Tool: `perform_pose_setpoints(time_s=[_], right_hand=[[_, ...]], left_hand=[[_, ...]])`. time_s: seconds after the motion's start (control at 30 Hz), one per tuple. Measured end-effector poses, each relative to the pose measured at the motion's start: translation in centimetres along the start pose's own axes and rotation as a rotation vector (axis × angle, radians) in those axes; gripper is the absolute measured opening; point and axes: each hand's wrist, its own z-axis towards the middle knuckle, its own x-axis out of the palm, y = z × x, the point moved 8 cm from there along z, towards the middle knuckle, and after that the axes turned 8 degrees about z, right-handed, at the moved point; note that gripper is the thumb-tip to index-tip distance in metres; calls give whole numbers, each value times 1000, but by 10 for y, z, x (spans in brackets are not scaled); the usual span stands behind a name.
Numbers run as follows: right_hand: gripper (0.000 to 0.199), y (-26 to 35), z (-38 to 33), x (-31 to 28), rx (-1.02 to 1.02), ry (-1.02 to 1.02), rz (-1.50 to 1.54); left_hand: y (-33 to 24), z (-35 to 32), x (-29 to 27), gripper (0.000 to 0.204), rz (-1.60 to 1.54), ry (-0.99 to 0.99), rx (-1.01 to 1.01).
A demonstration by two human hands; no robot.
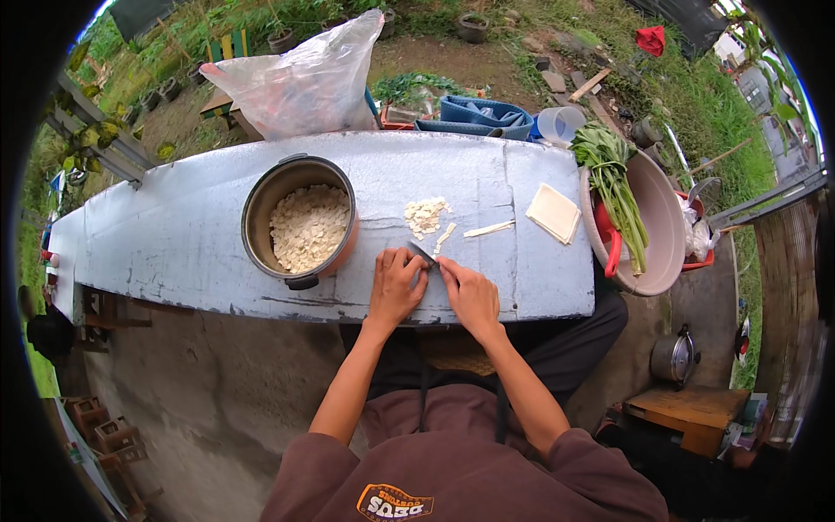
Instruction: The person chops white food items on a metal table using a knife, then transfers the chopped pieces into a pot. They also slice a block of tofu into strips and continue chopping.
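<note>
My left hand (393,283) and my right hand (470,294) rest close together near the front edge of a white painted plank table (174,235). A dark knife blade (423,254) sticks out between them; my right hand seems to grip its handle. My left hand's fingers curl down beside the blade, and what is under them is hidden. Just beyond the blade lie a small pile of cut white pieces (425,214), a thin white strip (489,229) and a square white slab (554,212). To the left stands a round pot (298,224) filled with the same white pieces.
A tan basin (665,217) with long green leafy stalks (616,187) and a red ladle sits at the table's right end. Behind the table are a clear plastic bag (304,83), a blue basket (483,115) and a plastic jug (561,123). A lidded metal pot (676,357) stands on the ground at right.
</note>
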Motion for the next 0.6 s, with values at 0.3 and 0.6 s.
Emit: perform_pose_setpoints(time_s=[0.3, 0.6], right_hand=[[29, 8, -5, 4, 59, 45, -46], [29, 9, -13, 9, 74, 31, -28]], left_hand=[[9, -7, 7, 33, -23, -44, -55], [7, -9, 5, 33, -44, -106, -39]])
